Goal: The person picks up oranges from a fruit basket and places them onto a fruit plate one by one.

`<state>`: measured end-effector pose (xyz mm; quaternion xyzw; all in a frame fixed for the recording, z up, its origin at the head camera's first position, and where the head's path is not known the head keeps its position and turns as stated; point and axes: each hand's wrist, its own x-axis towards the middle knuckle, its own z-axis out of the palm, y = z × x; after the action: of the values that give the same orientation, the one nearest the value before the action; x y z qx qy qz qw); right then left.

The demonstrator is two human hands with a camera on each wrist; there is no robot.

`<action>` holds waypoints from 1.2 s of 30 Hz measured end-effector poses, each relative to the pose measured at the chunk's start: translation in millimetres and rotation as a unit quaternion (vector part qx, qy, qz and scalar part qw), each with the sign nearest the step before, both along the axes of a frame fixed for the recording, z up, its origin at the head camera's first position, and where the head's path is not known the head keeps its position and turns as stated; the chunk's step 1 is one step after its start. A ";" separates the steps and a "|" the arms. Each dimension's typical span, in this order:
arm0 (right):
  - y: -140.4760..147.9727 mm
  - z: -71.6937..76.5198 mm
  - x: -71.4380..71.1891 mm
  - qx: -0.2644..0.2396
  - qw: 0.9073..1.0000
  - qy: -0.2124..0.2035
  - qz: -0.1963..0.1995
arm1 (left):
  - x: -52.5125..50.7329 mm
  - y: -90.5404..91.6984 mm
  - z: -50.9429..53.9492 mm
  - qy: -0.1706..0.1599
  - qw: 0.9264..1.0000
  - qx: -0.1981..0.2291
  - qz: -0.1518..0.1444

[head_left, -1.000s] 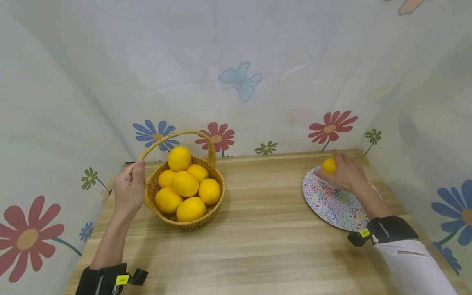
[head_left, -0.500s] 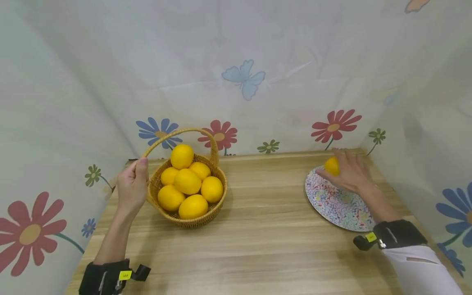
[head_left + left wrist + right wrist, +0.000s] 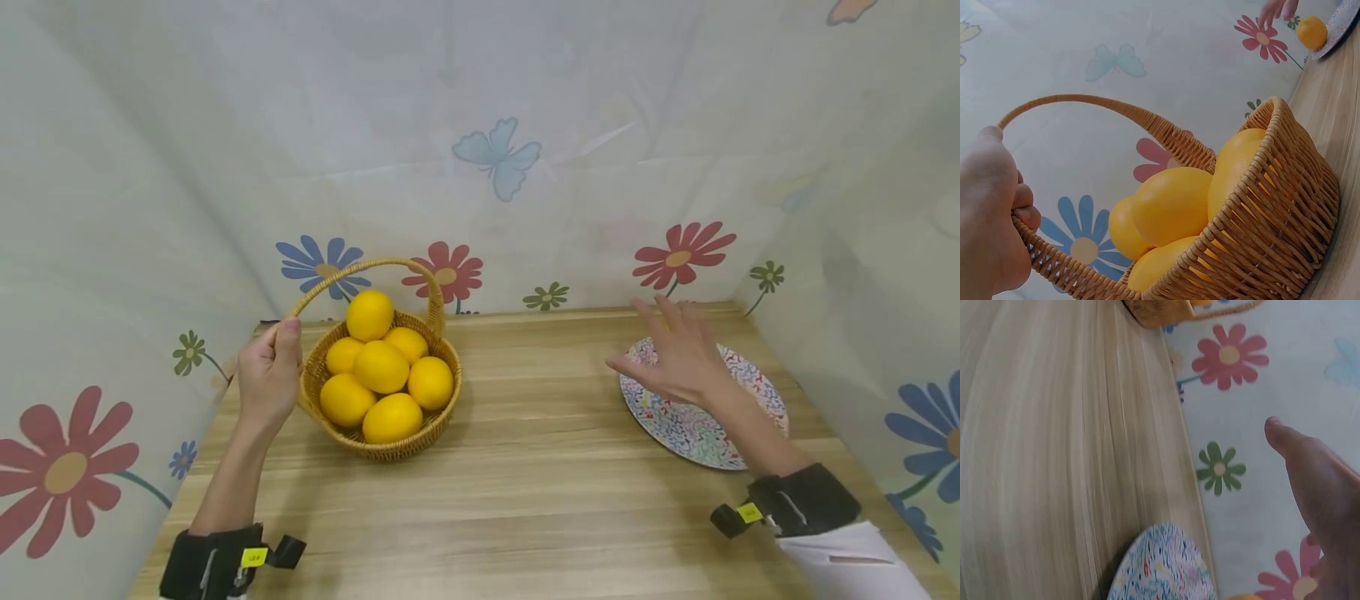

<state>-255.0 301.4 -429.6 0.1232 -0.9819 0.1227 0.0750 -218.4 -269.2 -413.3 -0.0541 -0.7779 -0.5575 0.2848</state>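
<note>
My left hand point(image 3: 268, 379) grips the handle point(image 3: 375, 263) of a woven wicker basket point(image 3: 390, 452). Several yellow lemons point(image 3: 381, 367) are piled inside the basket. On the far right, my right hand point(image 3: 678, 358) hovers over a round plate point(image 3: 720, 450) with a multicoloured speckled pattern, its fingers spread and holding nothing. One lemon point(image 3: 1312, 32) lies on that plate in the left wrist view, apart from the right fingers. From the head, the hand hides almost all of it.
A light wood-grain table point(image 3: 525, 500) lies under everything, with bare surface between basket and plate. Pale curtains point(image 3: 585, 125) printed with flowers and butterflies close off the back and both sides. Black straps with small cameras sit on both wrists.
My right hand has let go of the lemon on the plate; it has lifted and its fingers have spread. My left hand keeps holding the basket handle, and the basket stays in place.
</note>
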 end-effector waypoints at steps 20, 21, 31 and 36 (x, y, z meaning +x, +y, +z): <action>-117.8 12.6 19.9 -0.013 0.984 0.059 0.170 | -1.2 -0.6 -0.3 0.006 1.000 -0.019 0.003; -123.5 12.8 20.5 -0.013 0.982 0.061 0.177 | -1.1 -0.5 -0.2 0.007 1.000 -0.021 0.004; -174.6 12.3 23.5 -0.005 0.970 0.052 0.239 | -2.7 -1.2 -1.8 0.009 1.000 -0.022 -0.003; -199.4 14.4 22.8 -0.003 0.963 0.036 0.266 | -3.2 -2.9 -2.9 0.009 1.000 -0.029 0.006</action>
<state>-232.2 102.0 -415.2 0.3844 -0.9098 0.1371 0.0757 -221.5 -272.0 -416.2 -0.0631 -0.7911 -0.5329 0.2936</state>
